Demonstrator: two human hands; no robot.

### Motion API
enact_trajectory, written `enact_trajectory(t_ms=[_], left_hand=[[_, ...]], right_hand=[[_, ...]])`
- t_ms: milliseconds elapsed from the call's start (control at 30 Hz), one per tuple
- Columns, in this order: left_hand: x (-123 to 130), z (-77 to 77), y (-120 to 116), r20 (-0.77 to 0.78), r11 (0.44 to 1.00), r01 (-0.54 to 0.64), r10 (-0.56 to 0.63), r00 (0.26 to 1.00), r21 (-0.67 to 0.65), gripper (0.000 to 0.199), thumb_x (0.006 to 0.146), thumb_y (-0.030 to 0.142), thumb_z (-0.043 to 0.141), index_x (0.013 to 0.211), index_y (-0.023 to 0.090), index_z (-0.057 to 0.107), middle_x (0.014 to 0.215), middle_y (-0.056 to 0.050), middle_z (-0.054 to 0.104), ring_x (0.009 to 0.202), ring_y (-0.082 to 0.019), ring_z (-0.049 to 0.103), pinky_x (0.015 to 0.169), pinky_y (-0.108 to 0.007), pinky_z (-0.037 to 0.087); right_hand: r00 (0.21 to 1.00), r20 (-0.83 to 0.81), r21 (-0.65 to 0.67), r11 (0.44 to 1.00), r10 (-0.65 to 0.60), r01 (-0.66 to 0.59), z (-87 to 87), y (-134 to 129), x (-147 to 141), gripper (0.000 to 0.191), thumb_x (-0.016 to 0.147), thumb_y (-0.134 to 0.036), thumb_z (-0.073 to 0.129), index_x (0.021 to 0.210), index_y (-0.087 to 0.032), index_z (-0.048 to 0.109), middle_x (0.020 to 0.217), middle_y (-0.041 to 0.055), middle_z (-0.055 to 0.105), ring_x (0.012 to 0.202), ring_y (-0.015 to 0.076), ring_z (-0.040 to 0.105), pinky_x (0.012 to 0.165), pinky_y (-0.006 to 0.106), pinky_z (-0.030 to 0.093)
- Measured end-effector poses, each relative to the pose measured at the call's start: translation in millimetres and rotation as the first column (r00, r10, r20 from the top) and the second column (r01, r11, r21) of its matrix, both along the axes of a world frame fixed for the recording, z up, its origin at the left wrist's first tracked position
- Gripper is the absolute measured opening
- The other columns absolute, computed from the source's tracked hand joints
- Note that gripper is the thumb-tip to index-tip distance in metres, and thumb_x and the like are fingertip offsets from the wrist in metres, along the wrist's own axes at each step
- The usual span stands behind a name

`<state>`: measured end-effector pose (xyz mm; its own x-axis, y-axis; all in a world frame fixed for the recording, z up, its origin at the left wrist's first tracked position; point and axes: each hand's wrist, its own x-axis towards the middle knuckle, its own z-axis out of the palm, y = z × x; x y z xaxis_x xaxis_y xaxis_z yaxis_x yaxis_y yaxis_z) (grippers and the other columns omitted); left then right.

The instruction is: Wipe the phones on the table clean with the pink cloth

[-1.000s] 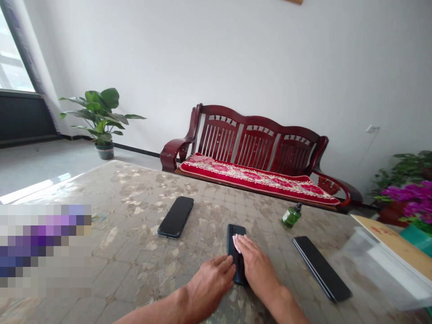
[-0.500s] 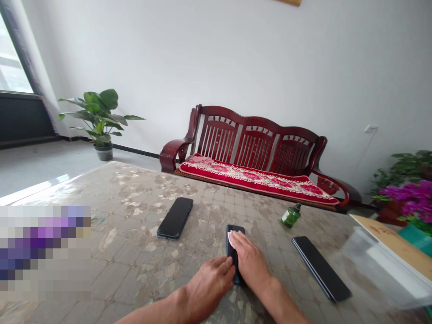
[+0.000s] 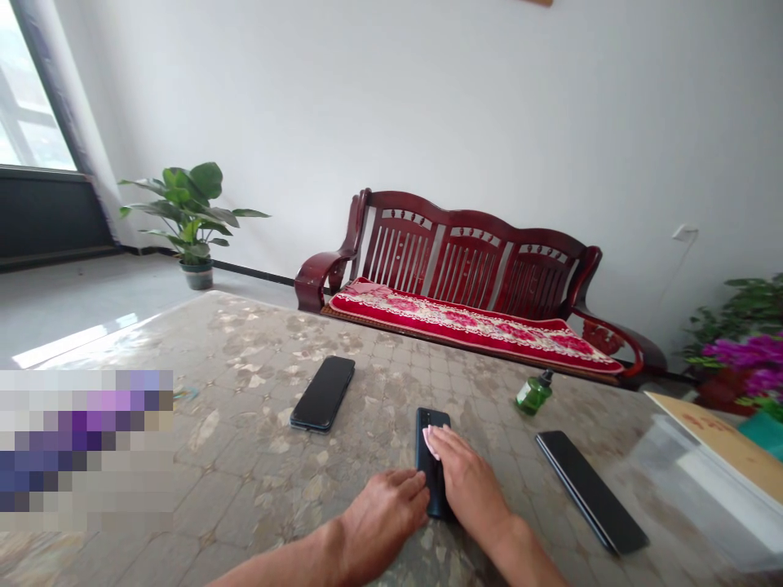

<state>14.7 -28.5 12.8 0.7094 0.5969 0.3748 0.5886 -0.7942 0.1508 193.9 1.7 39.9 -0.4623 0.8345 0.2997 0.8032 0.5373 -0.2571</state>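
Dark phone [image 3: 435, 484], low in the frame's centre, where the right hand [image 3: 472, 479], pinching a pink cloth [image 3: 429, 441], has slid inward from its left edge, wiping seemingly unfinished, while the left hand [image 3: 387, 512] braces it, grip unclear.

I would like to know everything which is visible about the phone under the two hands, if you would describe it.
The phone is dark, blue-black, slim and rounded at the corners, with a smooth-looking back. It lies flat, back up, on the patterned table, its camera end pointing away from the person. The left hand touches its left edge; the right hand holds a small pale pink piece, perhaps cloth, against its back. The hands hide much of it; its screen is not visible.
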Motion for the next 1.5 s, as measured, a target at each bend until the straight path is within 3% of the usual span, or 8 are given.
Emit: enact_trajectory(t_ms=[233, 467, 567, 767, 933, 1133, 1300, 1500], left_hand=[[-9, 10.9, 5, 0.134, 0.988, -0.007, 0.027, 0.991, -0.152, 0.019, 0.092, 0.024, 0.058, 0.075, 0.018, 0.062, 0.078, -0.001, 0.067, 0.076, -0.015, 0.063, 0.074, -0.021, 0.047], [-12, 18.7, 20, 0.37, 0.85, -0.197, 0.406, 0.835, -0.488, 0.031, 0.087, 0.023, 0.051, 0.06, 0.015, 0.062, 0.059, 0.003, 0.06, 0.057, -0.01, 0.054, 0.057, -0.018, 0.038], [-14, 18.0, 26, 0.394, 0.816, -0.217, 0.469, 0.791, -0.535, 0.034, 0.088, 0.032, 0.051, 0.062, 0.014, 0.064, 0.059, 0.003, 0.06, 0.059, -0.011, 0.055, 0.056, -0.019, 0.039], [-18, 21.1, 32, 0.385, 0.83, -0.217, 0.449, 0.806, -0.514, 0.027, 0.086, 0.026, 0.05, 0.069, 0.016, 0.069, 0.066, 0.001, 0.066, 0.065, -0.015, 0.062, 0.061, -0.02, 0.044], [-23, 31.2, 40, 0.381, 0.869, -0.217, 0.402, 0.833, -0.445, 0.022, 0.082, 0.018, 0.053, 0.094, 0.02, 0.073, 0.1, -0.003, 0.072, 0.096, -0.02, 0.065, 0.09, -0.028, 0.046], [-23, 40.2, 63, 0.082, 0.955, -0.091, 0.119, 0.99, -0.283, 0.051, 0.072, 0.023, 0.069, 0.123, 0.021, 0.062, 0.134, -0.008, 0.058, 0.122, -0.026, 0.053, 0.106, -0.039, 0.038], [-25, 39.3, 78, -0.077, 0.959, -0.008, -0.014, 0.997, -0.283, 0.055, 0.073, 0.026, 0.069, 0.127, 0.023, 0.06, 0.137, -0.008, 0.056, 0.125, -0.027, 0.05, 0.108, -0.039, 0.035], [-26, 37.7, 56, -0.086, 0.95, -0.169, 0.152, 0.985, -0.263, 0.05, 0.078, 0.026, 0.064, 0.127, 0.023, 0.06, 0.134, -0.01, 0.056, 0.117, -0.028, 0.053, 0.103, -0.04, 0.04]], right_hand=[[0.999, -0.01, -0.141, 0.989, 0.053, -0.054, 4.3, -26, -6, 0.048, 0.089, -0.014, 0.044, 0.136, -0.019, 0.054, 0.139, 0.0064, 0.055, 0.131, 0.0211, 0.047, 0.111, 0.038, 0.04], [0.992, -0.077, -0.051, 0.994, -0.099, 0.096, -7.0, -36, -21, 0.051, 0.075, -0.018, 0.063, 0.125, -0.017, 0.058, 0.129, 0.0117, 0.061, 0.124, 0.0305, 0.052, 0.106, 0.048, 0.043], [0.988, -0.073, -0.029, 0.991, -0.134, 0.132, -10.2, -38, -26, 0.051, 0.071, -0.016, 0.061, 0.122, -0.016, 0.058, 0.127, 0.0137, 0.06, 0.123, 0.0311, 0.051, 0.106, 0.048, 0.042], [0.997, -0.05, -0.081, 0.994, 0.065, -0.069, 5.5, -38, -5, 0.058, 0.065, -0.002, 0.047, 0.119, -0.019, 0.06, 0.127, 0.0088, 0.061, 0.127, 0.0234, 0.049, 0.113, 0.044, 0.033], [0.961, -0.111, -0.154, 0.951, 0.255, -0.27, 21.5, -27, 22, 0.044, 0.083, -0.003, 0.04, 0.112, -0.023, 0.067, 0.126, 0.004, 0.064, 0.128, 0.0185, 0.05, 0.112, 0.043, 0.034], [0.945, -0.131, -0.165, 0.933, 0.299, -0.318, 32.6, -18, 30, 0.033, 0.097, -0.018, 0.041, 0.108, -0.027, 0.072, 0.123, 0.0036, 0.067, 0.125, 0.0186, 0.054, 0.11, 0.042, 0.037], [0.951, -0.153, -0.123, 0.95, 0.268, -0.287, 18.3, -9, 40, 0.038, 0.098, -0.017, 0.037, 0.111, -0.027, 0.071, 0.125, 0.0049, 0.066, 0.127, 0.0187, 0.052, 0.11, 0.046, 0.036], [0.937, -0.255, -0.067, 0.962, 0.241, -0.266, -7.8, 7, 38, 0.034, 0.099, -0.021, 0.038, 0.1, -0.025, 0.072, 0.123, 0.0053, 0.067, 0.125, 0.0188, 0.053, 0.11, 0.047, 0.036]])
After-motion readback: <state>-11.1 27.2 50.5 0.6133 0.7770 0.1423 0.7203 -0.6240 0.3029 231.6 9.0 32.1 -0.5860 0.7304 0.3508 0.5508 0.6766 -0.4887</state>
